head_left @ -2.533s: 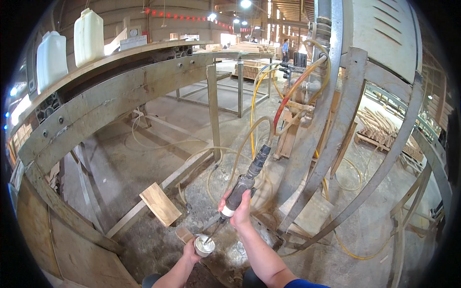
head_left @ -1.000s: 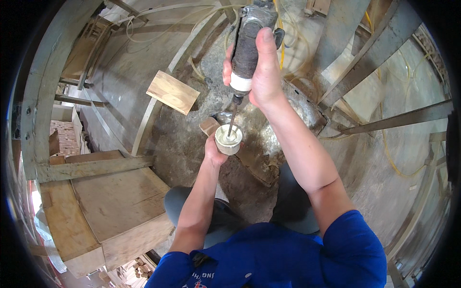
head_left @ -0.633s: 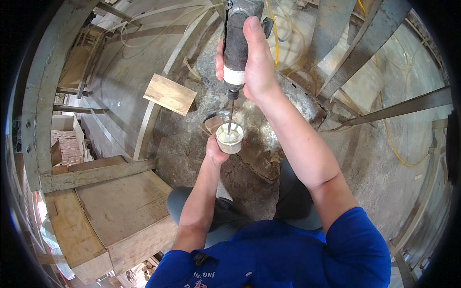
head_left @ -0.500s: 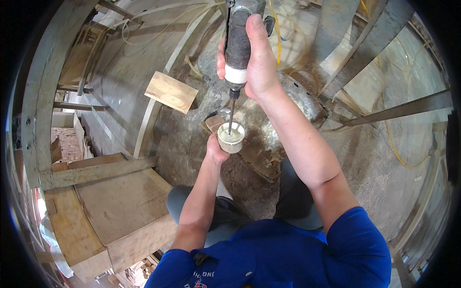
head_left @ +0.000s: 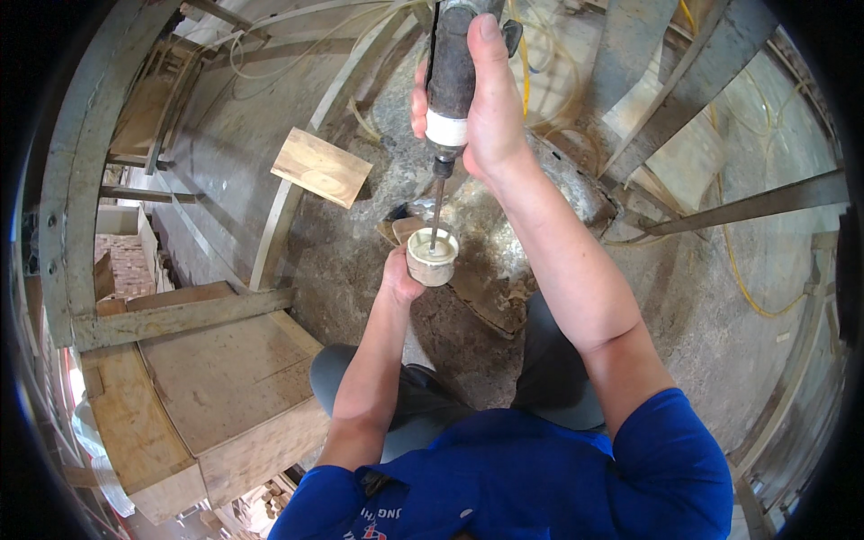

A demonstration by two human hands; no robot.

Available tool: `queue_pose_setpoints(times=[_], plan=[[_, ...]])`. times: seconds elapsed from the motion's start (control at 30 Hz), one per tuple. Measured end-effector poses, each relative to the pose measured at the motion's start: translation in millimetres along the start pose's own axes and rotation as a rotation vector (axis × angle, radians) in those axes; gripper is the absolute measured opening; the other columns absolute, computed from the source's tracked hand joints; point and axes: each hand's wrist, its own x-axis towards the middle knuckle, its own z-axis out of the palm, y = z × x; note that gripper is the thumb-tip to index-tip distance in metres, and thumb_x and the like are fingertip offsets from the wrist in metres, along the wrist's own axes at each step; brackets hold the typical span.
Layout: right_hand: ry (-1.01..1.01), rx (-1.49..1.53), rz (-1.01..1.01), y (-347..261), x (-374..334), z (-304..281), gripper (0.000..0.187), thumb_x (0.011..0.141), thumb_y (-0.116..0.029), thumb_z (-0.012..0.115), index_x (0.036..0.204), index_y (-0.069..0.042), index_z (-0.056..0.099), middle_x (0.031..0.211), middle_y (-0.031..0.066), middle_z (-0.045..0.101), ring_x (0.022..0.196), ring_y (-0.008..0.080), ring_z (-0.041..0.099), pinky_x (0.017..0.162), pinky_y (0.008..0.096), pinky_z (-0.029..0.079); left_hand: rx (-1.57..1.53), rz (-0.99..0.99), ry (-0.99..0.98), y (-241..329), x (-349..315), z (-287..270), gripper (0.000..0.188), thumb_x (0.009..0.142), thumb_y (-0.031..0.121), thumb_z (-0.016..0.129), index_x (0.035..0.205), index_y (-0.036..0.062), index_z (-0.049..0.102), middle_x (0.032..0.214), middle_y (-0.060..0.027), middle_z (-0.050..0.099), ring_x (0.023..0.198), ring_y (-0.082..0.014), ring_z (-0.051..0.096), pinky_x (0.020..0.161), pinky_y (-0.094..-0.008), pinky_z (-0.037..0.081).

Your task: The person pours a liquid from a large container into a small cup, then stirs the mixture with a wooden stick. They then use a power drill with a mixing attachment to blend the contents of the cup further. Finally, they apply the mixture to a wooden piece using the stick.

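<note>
My right hand (head_left: pixel 495 108) is wrapped round the body of a dark power drill (head_left: pixel 449 76) with a white band near its chuck. From the chuck a long thin rod (head_left: pixel 438 209) runs down into a small off-white cup (head_left: pixel 430 274). Pale, creamy stuff lies inside the cup around the rod's tip; the tip itself is hidden. My left hand (head_left: pixel 402 276) grips the cup from its left side, and most of those fingers are out of sight behind it. Just beyond the cup sits a small brown block (head_left: pixel 408 229).
A wooden board (head_left: pixel 322 167) lies up left on a metal frame rail. A large wooden box (head_left: pixel 216 382) stands by my left knee. Metal beams (head_left: pixel 693 90) rise at the right, and a yellow hose (head_left: pixel 742 279) trails over the concrete floor (head_left: pixel 693 333).
The drill has shifted slightly right and stays upright over the cup, its rod still inside. The cup and my left hand have barely moved.
</note>
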Motion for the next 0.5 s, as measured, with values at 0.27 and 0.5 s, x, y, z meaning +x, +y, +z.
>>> queue_pose_setpoints(times=[0.27,0.5], plan=[[0.038,0.104,-0.009,-0.9,-1.7,-1.0,0.07,0.075,-0.069,0.051,0.069,0.001,0.054,0.052,0.0098,0.054,0.043,0.0144,0.056,0.038,0.0246,0.047,0.048,0.052,0.061,0.3,-2.2,6.9,0.044,0.093,0.021,0.019,0.121,-0.0019,0.044,0.117,-0.0224,0.052,0.103,-0.0373,0.055,0.088,-0.0531,0.045],[0.016,0.076,-0.035,9.0,-2.3,4.6,0.069,0.078,-0.068,0.046,0.072,0.0,0.055,0.053,0.0092,0.054,0.044,0.015,0.055,0.041,0.026,0.046,-0.017,0.251,0.199,1.7,4.8,-4.3,0.039,0.094,0.023,0.027,0.118,0.0007,0.048,0.115,-0.0139,0.055,0.105,-0.0277,0.055,0.091,-0.0421,0.044]])
